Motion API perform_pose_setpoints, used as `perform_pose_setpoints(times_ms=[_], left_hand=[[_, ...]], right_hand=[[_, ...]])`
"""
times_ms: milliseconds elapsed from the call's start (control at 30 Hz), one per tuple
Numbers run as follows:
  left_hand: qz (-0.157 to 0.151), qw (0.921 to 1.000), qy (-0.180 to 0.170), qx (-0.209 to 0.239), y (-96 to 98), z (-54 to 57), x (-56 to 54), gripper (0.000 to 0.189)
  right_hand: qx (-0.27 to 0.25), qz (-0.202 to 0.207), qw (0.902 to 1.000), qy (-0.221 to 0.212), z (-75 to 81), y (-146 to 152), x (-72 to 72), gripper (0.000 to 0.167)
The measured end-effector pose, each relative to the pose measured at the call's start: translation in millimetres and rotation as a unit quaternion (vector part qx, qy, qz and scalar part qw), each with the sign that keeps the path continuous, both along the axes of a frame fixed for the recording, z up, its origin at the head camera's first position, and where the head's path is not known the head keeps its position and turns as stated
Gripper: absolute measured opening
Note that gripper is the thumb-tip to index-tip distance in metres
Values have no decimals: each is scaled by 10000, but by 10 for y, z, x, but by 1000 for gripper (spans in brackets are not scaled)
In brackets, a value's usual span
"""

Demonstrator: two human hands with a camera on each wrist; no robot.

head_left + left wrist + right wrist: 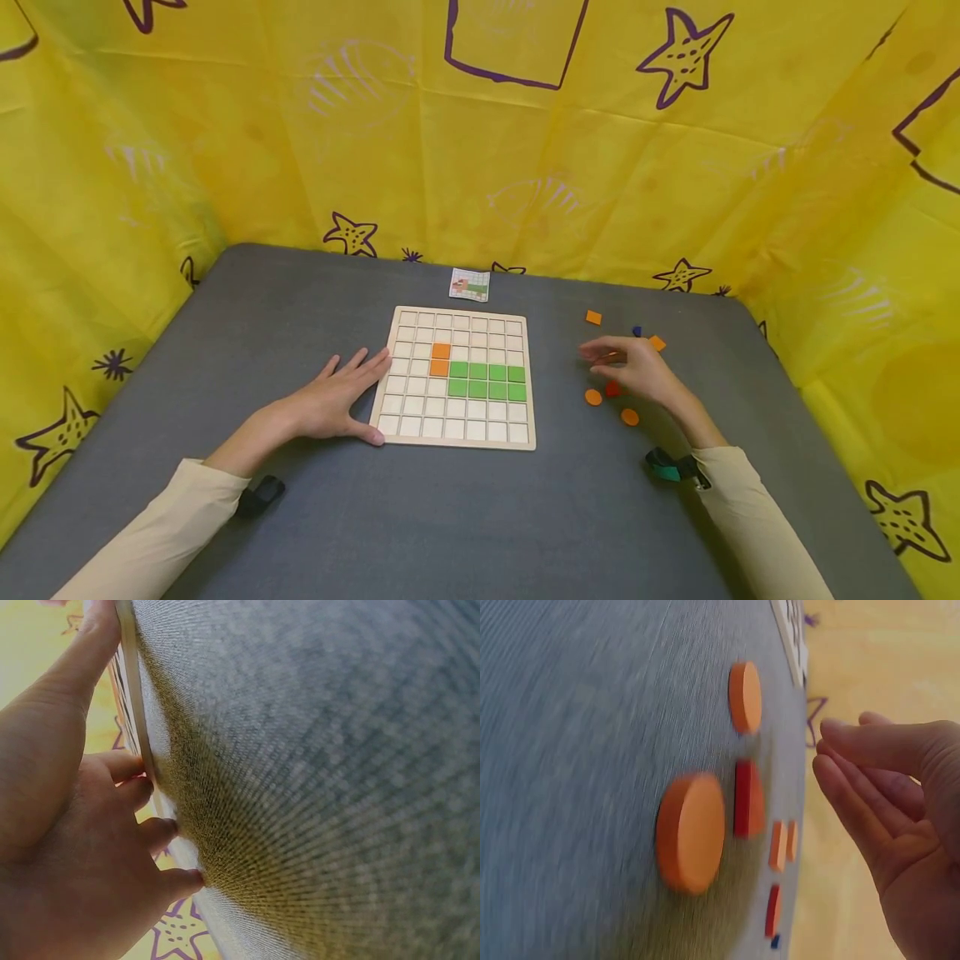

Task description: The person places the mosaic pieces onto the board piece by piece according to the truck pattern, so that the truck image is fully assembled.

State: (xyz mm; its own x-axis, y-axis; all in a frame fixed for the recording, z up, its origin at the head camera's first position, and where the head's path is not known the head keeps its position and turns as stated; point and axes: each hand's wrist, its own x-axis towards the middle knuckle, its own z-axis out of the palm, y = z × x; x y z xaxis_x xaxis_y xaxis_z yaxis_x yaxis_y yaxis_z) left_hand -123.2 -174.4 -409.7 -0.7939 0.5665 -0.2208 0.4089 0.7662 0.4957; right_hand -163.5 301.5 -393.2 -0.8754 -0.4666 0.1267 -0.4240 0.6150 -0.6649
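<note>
Left of the wooden grid board (457, 445), the left hand (333, 404) was spread wide, touching the board's edge. Two orange squares (439, 367) and eight green squares (478, 389) sat on the board. A little picture card (469, 285) lay just behind it. Right of the board, the right hand (633, 365) hung over loose pieces, thumb and fingers close together, with nothing seen between them. It seemed to be choosing a piece, so the next move probably called for a careful pinch. Orange discs (593, 397), a red piece (612, 389) and a blue piece (637, 331) crowded there, easy to bump.
</note>
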Motion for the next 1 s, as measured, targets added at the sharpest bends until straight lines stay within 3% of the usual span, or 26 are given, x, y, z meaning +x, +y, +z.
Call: perform_pose_setpoints(times_ms=[567, 733, 1000], left_hand=[[-23, 10000, 26, 10, -13, -17, -4, 120], [-43, 10000, 23, 38, -10, -12, -4, 119], [10, 10000, -23, 2, -3, -9, -9, 120]], right_hand=[[307, -303, 9984, -360, -112, 393, 156, 40], [479, -126, 9983, -306, -124, 396, 189, 41], [189, -42, 9998, 90, -171, 427, 192, 40]])
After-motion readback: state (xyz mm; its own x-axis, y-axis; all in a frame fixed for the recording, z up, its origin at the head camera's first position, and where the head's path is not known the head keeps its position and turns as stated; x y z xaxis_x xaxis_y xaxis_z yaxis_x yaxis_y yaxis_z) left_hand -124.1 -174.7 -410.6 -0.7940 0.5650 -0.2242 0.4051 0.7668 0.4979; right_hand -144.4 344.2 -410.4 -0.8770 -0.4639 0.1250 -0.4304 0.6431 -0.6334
